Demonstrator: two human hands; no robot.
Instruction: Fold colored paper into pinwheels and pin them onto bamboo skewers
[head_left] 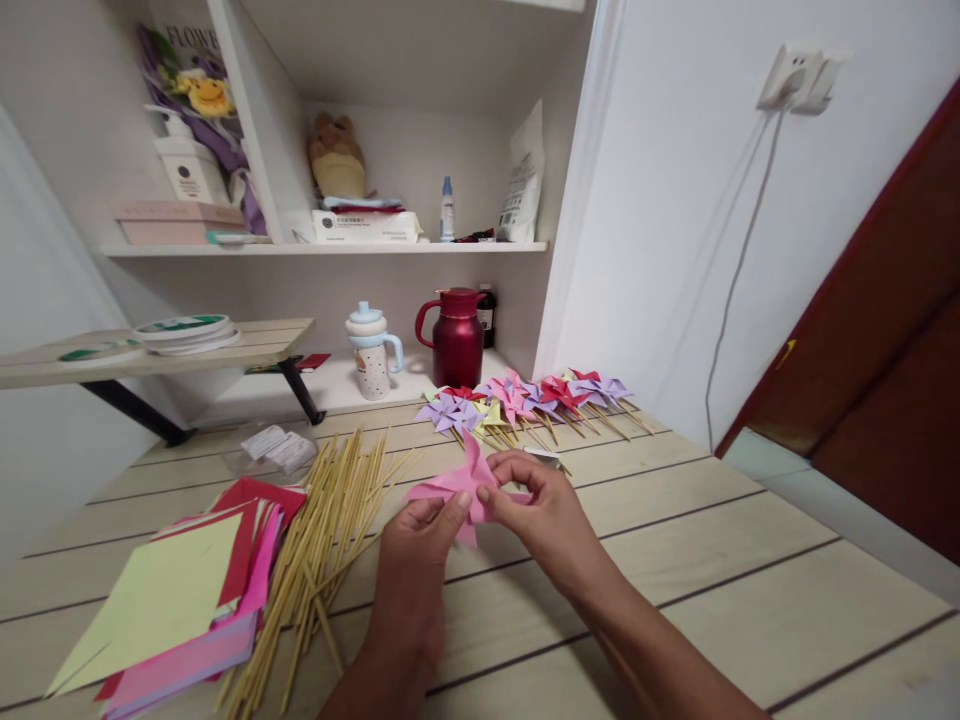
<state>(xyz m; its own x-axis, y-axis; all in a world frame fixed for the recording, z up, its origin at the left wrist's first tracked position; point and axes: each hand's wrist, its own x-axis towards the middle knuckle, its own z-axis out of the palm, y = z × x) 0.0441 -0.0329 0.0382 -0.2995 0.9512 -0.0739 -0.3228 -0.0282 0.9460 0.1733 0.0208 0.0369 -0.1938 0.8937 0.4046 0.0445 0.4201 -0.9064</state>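
Note:
A pink folded paper pinwheel (459, 482) is held just above the wooden table (712, 560), near its middle. My left hand (416, 565) pinches its lower left part with thumb and fingers. My right hand (544, 515) grips its centre and right flap from the other side. A pile of bamboo sticks (322, 540) lies to the left of my hands. Further left sits a stack of coloured paper sheets (172, 600), yellow-green on top with red and pink beneath.
A row of finished paper pinwheels on sticks (525, 400) lies at the table's far edge. Behind them stand a red jug (456, 340) and a pale lidded cup (370, 350). A small plastic packet (274, 447) lies far left. Shelves rise behind; a white wall closes the right.

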